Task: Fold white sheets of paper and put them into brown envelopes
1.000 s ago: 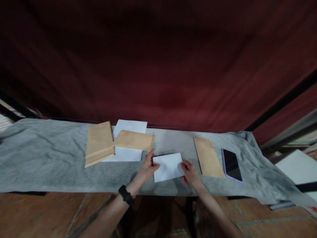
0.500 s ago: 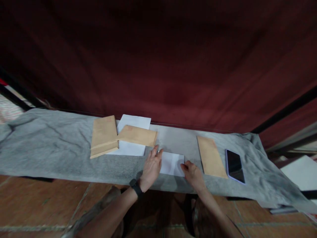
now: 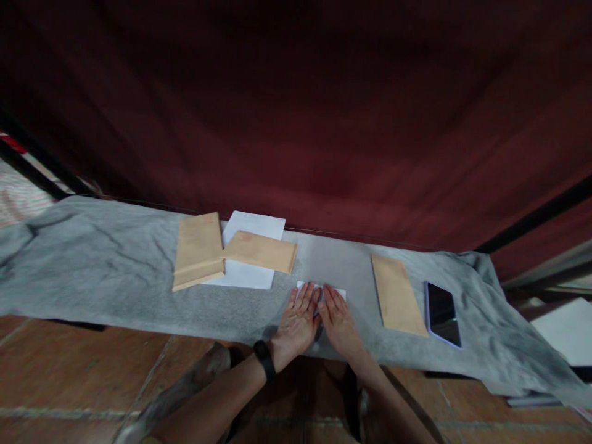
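Note:
My left hand (image 3: 298,322) and my right hand (image 3: 337,320) lie flat side by side, fingers stretched out, pressing down on a folded white sheet of paper (image 3: 340,291) on the grey cloth (image 3: 102,271). The hands cover most of the sheet; only its far edge and corners show. A black band is on my left wrist.
Left of my hands lie a white sheet (image 3: 252,246) with two brown envelopes (image 3: 198,250), (image 3: 261,251) on and beside it. To the right are another brown envelope (image 3: 398,295) and a dark phone (image 3: 443,305). A dark red curtain hangs behind. Tiled floor is below.
The white sheet was held by its two ends above the cloth; now it lies on the cloth and both hands have come together flat on top of it.

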Demonstrator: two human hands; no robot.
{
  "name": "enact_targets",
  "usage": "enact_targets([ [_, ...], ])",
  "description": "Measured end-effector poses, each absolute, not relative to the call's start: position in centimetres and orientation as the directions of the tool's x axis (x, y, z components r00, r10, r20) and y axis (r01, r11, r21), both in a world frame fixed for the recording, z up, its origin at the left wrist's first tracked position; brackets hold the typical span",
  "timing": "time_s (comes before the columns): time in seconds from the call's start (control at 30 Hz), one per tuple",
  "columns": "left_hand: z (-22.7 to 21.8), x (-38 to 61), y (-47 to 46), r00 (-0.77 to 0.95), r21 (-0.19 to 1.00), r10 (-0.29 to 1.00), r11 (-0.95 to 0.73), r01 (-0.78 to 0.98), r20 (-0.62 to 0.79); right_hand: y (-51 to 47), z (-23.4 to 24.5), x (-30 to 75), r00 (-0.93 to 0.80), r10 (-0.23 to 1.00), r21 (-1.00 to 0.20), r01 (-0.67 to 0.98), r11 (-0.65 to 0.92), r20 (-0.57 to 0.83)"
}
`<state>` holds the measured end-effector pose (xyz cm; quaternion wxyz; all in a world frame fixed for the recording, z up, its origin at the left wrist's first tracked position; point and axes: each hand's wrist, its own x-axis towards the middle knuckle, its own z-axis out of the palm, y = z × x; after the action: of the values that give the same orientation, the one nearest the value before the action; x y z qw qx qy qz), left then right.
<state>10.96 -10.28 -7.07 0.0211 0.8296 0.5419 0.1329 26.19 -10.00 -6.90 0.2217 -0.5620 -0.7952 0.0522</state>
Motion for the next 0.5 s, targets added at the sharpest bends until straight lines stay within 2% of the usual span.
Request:
enact_targets([
  [0.07, -7.5, 10.8, -10.2, 0.388, 0.162, 0.895, -0.426, 0.89, 0.223, -10.3, -7.5, 25.4, -0.29, 0.918, -0.226, 0.908, 0.353, 0.271],
  [0.17, -8.0, 10.3, -10.1, 0.393, 0.163, 0.881, -0.442, 0.882, 0.264, -10.5, -7.8, 25.1, -0.283, 0.919, -0.145, 0.932, 0.331, 0.276],
  [0.33, -8.2, 8.8, -10.1, 0.337, 0.185, 0.895, -0.398, 0.898, 0.293, -10.5, -8.1, 25.8, -0.264, 0.907, -0.096, 0.946, 0.31, 0.329],
  [0.5, -7.1, 7.8, -10.3, 0.325, 0.19, 0.907, -0.381, 0.905, 0.27, -10.6, -9.0, 26.9, -0.24, 0.9, -0.101, 0.951, 0.294, 0.363],
])
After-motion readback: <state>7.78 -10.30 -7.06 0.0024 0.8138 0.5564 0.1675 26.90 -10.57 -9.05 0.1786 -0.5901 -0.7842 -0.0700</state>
